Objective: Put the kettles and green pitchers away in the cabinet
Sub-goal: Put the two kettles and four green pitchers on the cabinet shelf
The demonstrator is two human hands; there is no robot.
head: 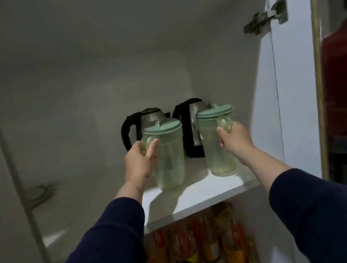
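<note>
Two clear green pitchers with green lids stand on the white cabinet shelf (202, 200). My left hand (139, 160) grips the handle of the left pitcher (169, 155). My right hand (235, 138) grips the handle of the right pitcher (215, 145). Both pitchers are upright with their bases on or just above the shelf. Behind them, at the back of the shelf, stand two steel kettles with black handles: the left kettle (141, 120) and the right kettle (189, 119), each partly hidden by a pitcher.
The open cabinet door (298, 87) with its metal hinge (265, 16) stands at the right. Several bottles of amber liquid (188, 252) fill the shelf below. A round metal object (38, 193) lies at the shelf's dim left side. A person in red shows through the door's glass panel.
</note>
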